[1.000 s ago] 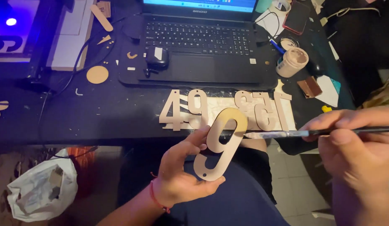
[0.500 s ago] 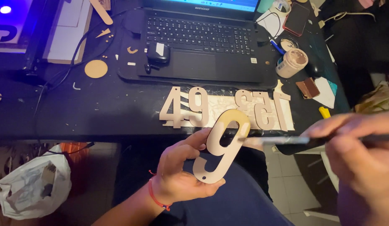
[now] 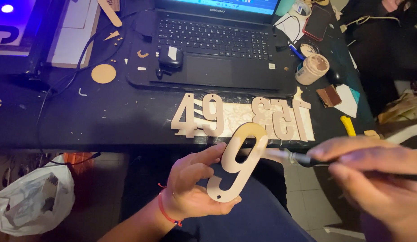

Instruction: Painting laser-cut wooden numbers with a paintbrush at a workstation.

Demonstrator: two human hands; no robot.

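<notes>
Head view: looking down over a dark desk (image 3: 82, 121) to the person's lap.
Left hand (image 3: 190, 188): lower centre of the frame, fingers curled shut around the lower half of a pale wooden numeral (image 3: 237, 163); thumb on its front edge, the piece resting upright and slightly tilted in the palm.
Right hand (image 3: 374, 175): lower right, blurred, fingers pinched closed on a thin brush (image 3: 302, 159).
Brush tip: at the right edge of the numeral's upper loop; too blurred to tell whether it touches.
Wrist: a red cord bracelet (image 3: 165, 210) on the left arm.
Desk edge, centre: a row of wooden numerals (image 3: 240, 116) lying flat, just above the held one.
Upper centre: an open laptop (image 3: 213, 45).
Upper right: a small open jar (image 3: 312, 68).
Lower left: a white plastic bag (image 3: 33, 197) on the floor.
</notes>
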